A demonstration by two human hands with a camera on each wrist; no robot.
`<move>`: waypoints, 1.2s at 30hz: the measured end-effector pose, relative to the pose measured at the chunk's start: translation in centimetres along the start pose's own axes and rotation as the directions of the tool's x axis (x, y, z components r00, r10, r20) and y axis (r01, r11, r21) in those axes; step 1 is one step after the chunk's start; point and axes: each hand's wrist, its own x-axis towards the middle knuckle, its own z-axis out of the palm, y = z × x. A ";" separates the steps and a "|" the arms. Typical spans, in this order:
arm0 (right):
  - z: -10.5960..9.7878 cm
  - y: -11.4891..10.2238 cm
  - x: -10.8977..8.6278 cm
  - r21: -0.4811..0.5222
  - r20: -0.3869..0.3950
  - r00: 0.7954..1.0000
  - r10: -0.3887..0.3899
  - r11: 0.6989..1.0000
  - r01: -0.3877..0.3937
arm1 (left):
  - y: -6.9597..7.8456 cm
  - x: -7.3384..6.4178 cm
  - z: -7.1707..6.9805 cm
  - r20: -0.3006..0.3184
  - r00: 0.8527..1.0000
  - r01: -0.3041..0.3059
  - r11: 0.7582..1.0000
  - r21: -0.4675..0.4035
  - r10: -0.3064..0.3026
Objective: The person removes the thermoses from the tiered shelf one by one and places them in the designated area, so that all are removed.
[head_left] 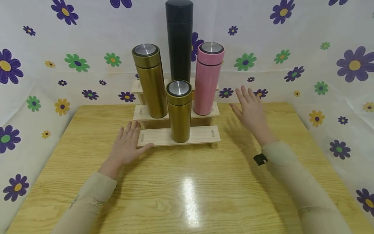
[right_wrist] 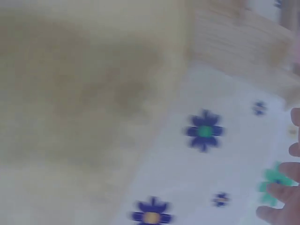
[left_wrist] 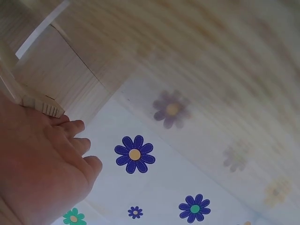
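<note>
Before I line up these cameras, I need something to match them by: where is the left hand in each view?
Head: left hand left of centre, at the left end of the wooden stand.
Left wrist: left hand at lower left.
Right wrist: not in it; the right hand shows at the right edge.
Shared landmark: the flower-print cloth, in all three.

At 8 o'clock, the left grip (left_wrist: 47, 161), a bare hand, lies against a pale wooden slat (left_wrist: 42, 104) at 9. Blurred wood-grained counter (left_wrist: 225, 37) spans 12 to 2; flowered cloth (left_wrist: 161, 185) shows at 6.
</note>
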 end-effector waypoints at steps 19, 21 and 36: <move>-11.6 -6.0 10.9 0.409 -0.190 0.981 0.043 0.912 0.039 | 0.1 -0.2 -0.1 0.023 1.000 -0.006 0.999 -0.053 0.007; -12.3 -6.9 11.9 0.402 -0.178 0.984 0.018 0.914 0.056 | 0.1 -0.2 -0.1 0.021 1.000 -0.007 0.998 -0.056 0.008; -13.6 -11.5 18.6 0.337 -0.035 0.996 -0.087 0.937 0.093 | 0.2 -0.4 0.1 0.020 1.000 -0.003 0.998 -0.057 0.004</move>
